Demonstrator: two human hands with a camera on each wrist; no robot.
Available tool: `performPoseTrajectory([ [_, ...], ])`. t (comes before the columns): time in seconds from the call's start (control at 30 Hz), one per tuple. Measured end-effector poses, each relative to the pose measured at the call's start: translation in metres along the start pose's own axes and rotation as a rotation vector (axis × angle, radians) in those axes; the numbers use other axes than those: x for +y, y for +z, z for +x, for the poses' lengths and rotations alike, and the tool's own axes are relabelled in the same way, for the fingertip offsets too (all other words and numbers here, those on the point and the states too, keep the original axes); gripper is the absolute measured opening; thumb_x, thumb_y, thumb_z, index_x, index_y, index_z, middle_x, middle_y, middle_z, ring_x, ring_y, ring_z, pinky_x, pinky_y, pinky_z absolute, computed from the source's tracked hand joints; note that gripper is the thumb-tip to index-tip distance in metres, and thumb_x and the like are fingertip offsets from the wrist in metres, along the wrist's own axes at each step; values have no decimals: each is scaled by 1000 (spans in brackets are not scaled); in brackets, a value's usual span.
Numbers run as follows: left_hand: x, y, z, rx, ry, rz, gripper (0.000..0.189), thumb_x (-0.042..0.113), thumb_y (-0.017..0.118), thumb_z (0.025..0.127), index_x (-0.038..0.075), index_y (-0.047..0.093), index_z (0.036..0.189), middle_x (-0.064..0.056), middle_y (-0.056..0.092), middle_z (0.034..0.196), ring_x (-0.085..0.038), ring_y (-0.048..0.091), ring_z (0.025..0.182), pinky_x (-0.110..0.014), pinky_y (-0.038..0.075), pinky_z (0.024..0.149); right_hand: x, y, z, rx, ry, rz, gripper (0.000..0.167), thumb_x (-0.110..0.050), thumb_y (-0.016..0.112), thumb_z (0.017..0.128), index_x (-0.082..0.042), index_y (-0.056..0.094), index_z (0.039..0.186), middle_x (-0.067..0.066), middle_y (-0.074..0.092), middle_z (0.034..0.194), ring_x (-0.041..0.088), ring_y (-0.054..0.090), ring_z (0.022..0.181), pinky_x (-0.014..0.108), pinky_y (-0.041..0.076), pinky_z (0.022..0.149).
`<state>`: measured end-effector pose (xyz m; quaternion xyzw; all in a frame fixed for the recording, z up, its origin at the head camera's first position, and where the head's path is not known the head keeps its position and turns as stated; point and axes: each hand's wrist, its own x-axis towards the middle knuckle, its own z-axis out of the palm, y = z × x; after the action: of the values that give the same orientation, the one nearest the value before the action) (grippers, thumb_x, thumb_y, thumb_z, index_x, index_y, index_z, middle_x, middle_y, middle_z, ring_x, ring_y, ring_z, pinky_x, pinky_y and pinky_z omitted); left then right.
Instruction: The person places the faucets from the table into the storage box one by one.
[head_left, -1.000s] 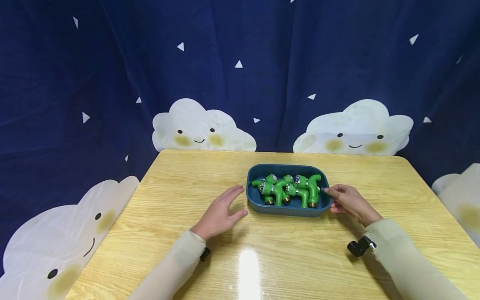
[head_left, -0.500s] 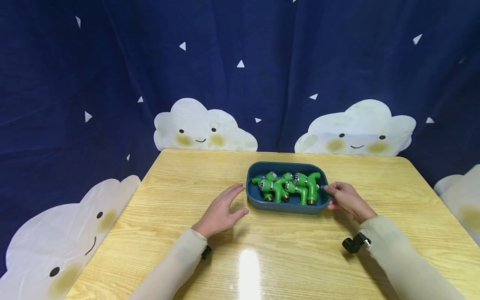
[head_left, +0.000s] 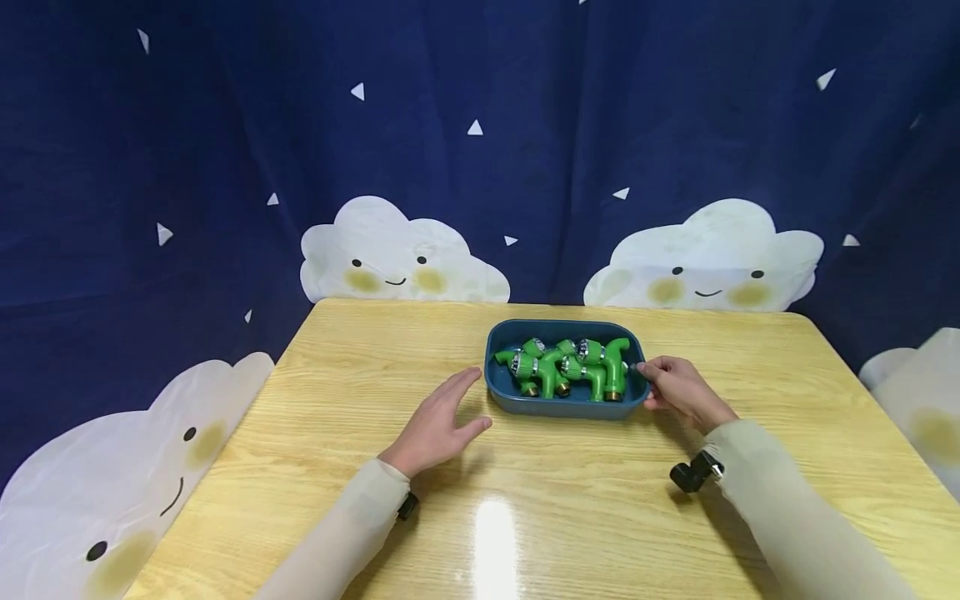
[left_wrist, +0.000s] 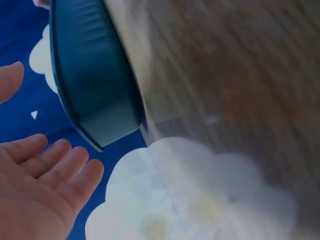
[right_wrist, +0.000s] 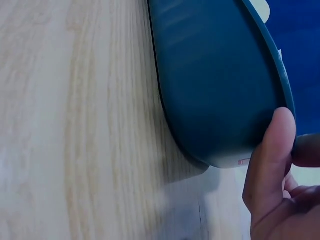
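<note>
A dark blue oblong tub [head_left: 566, 407] stands on the table, and several green tap-like fittings [head_left: 613, 367] with ribbed collars and brass-coloured ends lie heaped inside it. My right hand [head_left: 684, 387] pinches the tub's right end at the rim; in the right wrist view the thumb [right_wrist: 280, 132] lies against the outer wall, with a finger over the rim. By the opposite end, my left hand [head_left: 435, 425] is spread, its fingertips near the tub's left wall. The left wrist view has those straight fingers [left_wrist: 82, 182] just off the tub [left_wrist: 95, 75], holding nothing.
The wooden table [head_left: 600, 517] reaches back to a dark blue curtain [head_left: 525, 125] printed with white clouds and triangles. A small black device [head_left: 693, 472] is strapped to the right wrist, and light glares off the table near the front.
The tub has slid a little left and away from me, along with my right hand. My left hand has stayed nearly in place, so the tub's left end is now closer to it.
</note>
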<state>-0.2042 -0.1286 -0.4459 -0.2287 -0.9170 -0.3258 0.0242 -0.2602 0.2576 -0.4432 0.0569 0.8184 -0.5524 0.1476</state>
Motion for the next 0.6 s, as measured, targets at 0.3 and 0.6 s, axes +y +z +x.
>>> performPoseTrajectory([
  [0.3, -2, 0, -1, 9, 3, -20, 71, 33, 67, 94, 10, 36, 154, -13, 38, 159, -30, 36, 148, -50, 31, 120, -7, 0, 15, 5, 23, -29, 42, -27, 42, 107, 11, 46, 124, -3, 47, 75, 2, 50, 60, 19, 57, 61],
  [0.6, -3, 3, -3, -5, 9, -11, 70, 33, 66, 95, 9, 36, 154, -13, 37, 159, -30, 36, 148, -49, 31, 121, -10, -2, 25, -10, 60, -41, 44, -31, 40, 107, 9, 46, 126, -5, 47, 71, 1, 53, 54, 21, 57, 62],
])
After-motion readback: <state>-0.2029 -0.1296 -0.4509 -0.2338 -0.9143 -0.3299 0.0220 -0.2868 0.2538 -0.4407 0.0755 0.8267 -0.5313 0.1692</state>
